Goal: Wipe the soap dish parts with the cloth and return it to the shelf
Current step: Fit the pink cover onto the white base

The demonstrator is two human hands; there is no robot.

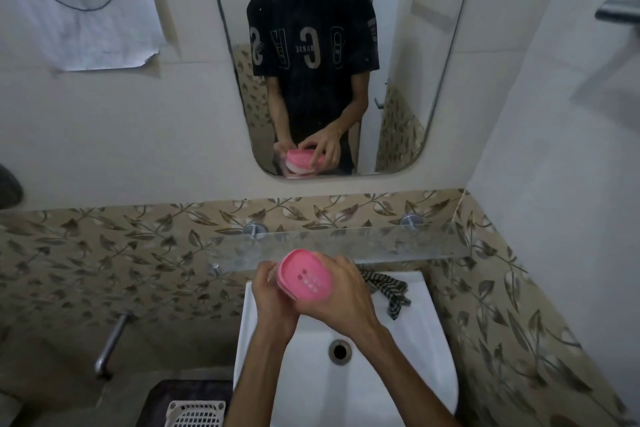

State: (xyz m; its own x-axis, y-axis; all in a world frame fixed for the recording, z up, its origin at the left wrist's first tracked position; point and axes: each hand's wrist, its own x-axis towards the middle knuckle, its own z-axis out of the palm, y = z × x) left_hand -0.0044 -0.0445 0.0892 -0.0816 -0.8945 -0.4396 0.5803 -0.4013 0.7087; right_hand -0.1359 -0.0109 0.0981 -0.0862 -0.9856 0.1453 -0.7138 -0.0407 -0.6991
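The pink soap dish (pixel 304 274) with drain holes in its tray is held over the white sink (pixel 429 350), just below the glass shelf (pixel 346 244). My left hand (pixel 270 291) grips its left side from underneath. My right hand (pixel 343 295) curls round its right side and lower edge. The dish tilts so that its top faces me. The mirror reflection shows a white lower part under the pink tray. The checked cloth (pixel 389 288) lies on the back right rim of the sink, apart from both hands.
A mirror (pixel 398 80) hangs above the shelf. A metal pipe (pixel 110 343) juts from the wall at lower left. A white slotted basket (pixel 195 412) sits below the sink's left side. The right wall (pixel 554 184) stands close by.
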